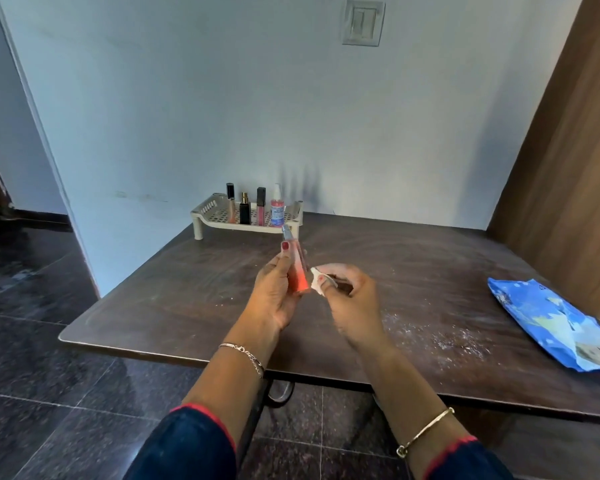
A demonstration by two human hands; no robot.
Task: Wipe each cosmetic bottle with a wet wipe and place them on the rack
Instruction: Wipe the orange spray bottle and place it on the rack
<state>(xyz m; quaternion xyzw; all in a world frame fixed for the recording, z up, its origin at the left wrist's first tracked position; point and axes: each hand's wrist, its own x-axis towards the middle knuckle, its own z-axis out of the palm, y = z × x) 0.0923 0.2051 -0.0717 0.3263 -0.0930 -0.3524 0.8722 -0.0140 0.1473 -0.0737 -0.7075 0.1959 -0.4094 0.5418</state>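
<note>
Gripped in our left hand (274, 292): one orange bottle (297, 268), cap tilted away, held above the table (395, 258).
Our right hand (352, 297) pinches a crumpled wet wipe (316, 281) just beside the bottle's base. We log a blue wipes pack (551, 323) lying to the right. Farthest, by the wall, the cream rack (210, 214) holds four bottles (261, 209) upright.

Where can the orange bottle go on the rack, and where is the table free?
The rack is bare at its left end, left of the black-capped tube. Its middle and right are crowded with four bottles in a row. The table is free between the rack and the blue packet.
</note>
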